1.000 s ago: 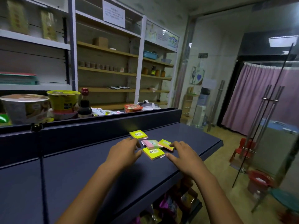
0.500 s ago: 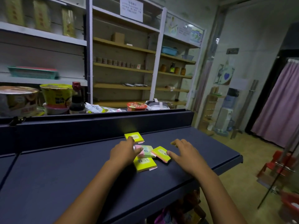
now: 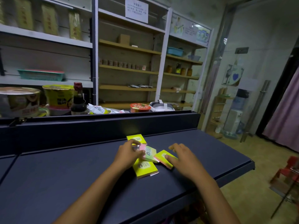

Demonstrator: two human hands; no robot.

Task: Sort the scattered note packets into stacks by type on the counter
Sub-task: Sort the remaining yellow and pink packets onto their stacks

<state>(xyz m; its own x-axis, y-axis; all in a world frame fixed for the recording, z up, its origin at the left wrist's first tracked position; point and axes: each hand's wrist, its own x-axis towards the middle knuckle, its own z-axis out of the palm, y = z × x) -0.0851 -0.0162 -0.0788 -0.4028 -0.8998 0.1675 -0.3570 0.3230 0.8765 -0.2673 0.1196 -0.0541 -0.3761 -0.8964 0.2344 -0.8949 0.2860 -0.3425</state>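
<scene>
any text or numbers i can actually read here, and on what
"2207": label of the near yellow note packet.
Labels of the far yellow packet, the pink-green packet and the right yellow packet: blurred.
White notice on the shelving: too small.
Noodle cups: unreadable.

Yellow packet (image 3: 145,168) reads "2207" (label).

Body: one person, two arms in head view | left hand (image 3: 127,155): bare, no ring, no glove | right hand (image 3: 182,156): bare, no ring, no glove | forearms: bare to frame edge at 6 o'clock, no sleeve, watch or band showing
</scene>
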